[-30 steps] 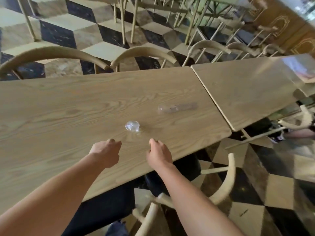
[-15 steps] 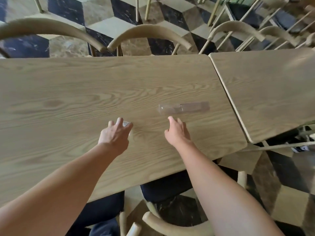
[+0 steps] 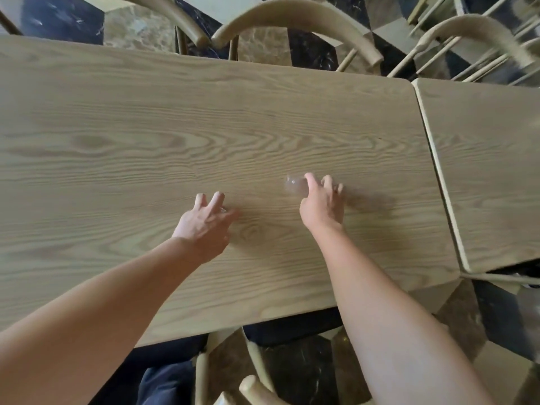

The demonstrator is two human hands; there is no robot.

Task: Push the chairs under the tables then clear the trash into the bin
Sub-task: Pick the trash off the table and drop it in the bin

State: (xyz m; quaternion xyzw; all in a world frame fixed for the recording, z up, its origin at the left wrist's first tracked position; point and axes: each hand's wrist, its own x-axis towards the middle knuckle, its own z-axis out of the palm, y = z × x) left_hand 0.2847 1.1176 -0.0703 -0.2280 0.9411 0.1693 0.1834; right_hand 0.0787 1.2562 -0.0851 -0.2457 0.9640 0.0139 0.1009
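Fingers [image 3: 217, 200] of your left hand [image 3: 204, 226] spread flat over a clear lid [image 3: 224, 210]. Your right hand [image 3: 321, 206] curls onto a clear plastic cup [image 3: 293, 187]; blur hides whether it grips. The wooden table [image 3: 146, 127] abuts a second table [image 3: 482, 171], with a chair [image 3: 292, 16] tucked at its far edge. The cup lies mid-table, the lid near its left.

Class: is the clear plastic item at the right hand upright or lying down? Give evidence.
Lying down: the clear plastic item stretches flat along the table, one end showing by the right hand.
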